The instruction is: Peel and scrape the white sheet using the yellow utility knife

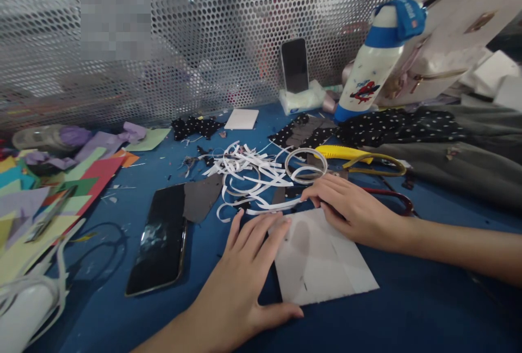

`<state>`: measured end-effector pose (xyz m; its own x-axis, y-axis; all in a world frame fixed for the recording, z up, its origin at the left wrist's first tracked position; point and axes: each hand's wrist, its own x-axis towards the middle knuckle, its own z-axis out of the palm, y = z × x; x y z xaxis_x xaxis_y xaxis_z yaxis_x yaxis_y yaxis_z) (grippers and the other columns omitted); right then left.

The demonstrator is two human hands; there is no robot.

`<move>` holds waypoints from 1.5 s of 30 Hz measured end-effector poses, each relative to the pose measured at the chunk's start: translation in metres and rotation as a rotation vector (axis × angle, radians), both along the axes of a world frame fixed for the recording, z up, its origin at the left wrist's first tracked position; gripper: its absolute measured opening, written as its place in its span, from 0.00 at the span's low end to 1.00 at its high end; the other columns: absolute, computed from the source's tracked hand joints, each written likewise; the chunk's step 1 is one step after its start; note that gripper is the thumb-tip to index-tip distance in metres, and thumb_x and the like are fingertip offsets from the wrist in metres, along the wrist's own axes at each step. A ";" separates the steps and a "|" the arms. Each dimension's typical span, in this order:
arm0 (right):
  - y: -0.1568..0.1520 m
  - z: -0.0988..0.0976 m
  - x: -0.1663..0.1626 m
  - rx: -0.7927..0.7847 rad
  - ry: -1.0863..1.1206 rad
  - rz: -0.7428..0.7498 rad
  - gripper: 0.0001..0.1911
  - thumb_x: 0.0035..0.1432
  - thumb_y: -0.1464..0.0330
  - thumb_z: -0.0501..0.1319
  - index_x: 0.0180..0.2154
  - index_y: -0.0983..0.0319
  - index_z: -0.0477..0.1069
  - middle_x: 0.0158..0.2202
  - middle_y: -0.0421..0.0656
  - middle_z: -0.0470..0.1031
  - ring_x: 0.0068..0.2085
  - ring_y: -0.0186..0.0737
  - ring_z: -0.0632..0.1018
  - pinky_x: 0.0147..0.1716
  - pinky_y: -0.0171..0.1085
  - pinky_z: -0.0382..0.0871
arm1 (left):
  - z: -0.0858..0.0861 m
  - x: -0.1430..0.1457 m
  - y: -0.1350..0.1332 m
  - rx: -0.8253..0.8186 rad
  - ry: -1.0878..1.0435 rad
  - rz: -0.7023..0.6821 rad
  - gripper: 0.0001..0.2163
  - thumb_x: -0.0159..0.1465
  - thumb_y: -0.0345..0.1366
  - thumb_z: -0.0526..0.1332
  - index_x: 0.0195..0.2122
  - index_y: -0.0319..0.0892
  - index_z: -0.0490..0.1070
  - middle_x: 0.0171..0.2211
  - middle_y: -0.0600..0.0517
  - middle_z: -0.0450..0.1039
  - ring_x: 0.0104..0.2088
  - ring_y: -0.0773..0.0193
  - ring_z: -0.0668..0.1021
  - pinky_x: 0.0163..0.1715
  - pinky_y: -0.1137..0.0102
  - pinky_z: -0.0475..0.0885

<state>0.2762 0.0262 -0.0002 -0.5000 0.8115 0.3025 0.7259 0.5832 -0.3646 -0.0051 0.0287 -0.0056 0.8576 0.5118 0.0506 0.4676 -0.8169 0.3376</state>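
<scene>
My left hand (244, 271) is open, fingers spread, its fingertips at the upper left corner of the card (322, 266) and its thumb by the lower edge. The card is a flat, pale, four-sided piece with a faint crease and a grey smudge, lying on the smooth blue table (428, 309) between my two hands. My right hand (359, 211) is bent over the card's upper right edge, fingertips at the end of a thin white strip (281, 206); I cannot tell whether they pinch it.

Left of the card lies a glossy black phone (159, 239), touching a matt grey scrap (204, 198). Just beyond the card, curly strips (271, 176) make a loose tangle, beside a smooth round ring (286, 165). Beyond the card to the right are a ribbed yellow handle (342, 153), soft dotted cloth (399, 127) and a cylindrical bottle (373, 70). Farthest beyond the card stands a shiny metal panel (212, 26), punched with round holes.
</scene>
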 end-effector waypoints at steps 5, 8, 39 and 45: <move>0.001 -0.001 0.001 -0.005 0.007 0.009 0.19 0.59 0.82 0.50 0.48 0.62 0.66 0.39 0.46 0.72 0.43 0.45 0.72 0.44 0.43 0.67 | 0.000 0.000 0.000 -0.006 0.015 -0.003 0.47 0.64 0.66 0.56 0.74 0.49 0.36 0.72 0.46 0.50 0.70 0.44 0.57 0.68 0.37 0.43; 0.001 -0.002 0.001 -0.012 0.010 0.013 0.18 0.59 0.82 0.50 0.47 0.62 0.66 0.39 0.46 0.72 0.42 0.45 0.72 0.43 0.43 0.67 | -0.001 0.000 0.000 -0.001 0.016 -0.003 0.46 0.64 0.66 0.56 0.74 0.49 0.36 0.72 0.47 0.50 0.70 0.45 0.57 0.68 0.37 0.43; -0.001 -0.002 0.002 -0.009 0.023 0.038 0.20 0.58 0.84 0.50 0.48 0.61 0.65 0.40 0.46 0.71 0.43 0.45 0.70 0.43 0.44 0.67 | 0.001 0.000 0.000 -0.004 -0.011 0.006 0.46 0.63 0.62 0.61 0.74 0.47 0.41 0.71 0.43 0.53 0.68 0.40 0.61 0.68 0.38 0.45; 0.000 -0.002 0.002 -0.034 0.031 0.004 0.17 0.57 0.83 0.50 0.45 0.62 0.64 0.38 0.45 0.69 0.41 0.44 0.69 0.42 0.43 0.66 | 0.002 0.000 0.000 -0.010 0.018 0.003 0.44 0.65 0.60 0.60 0.74 0.48 0.40 0.72 0.45 0.52 0.70 0.43 0.59 0.68 0.38 0.44</move>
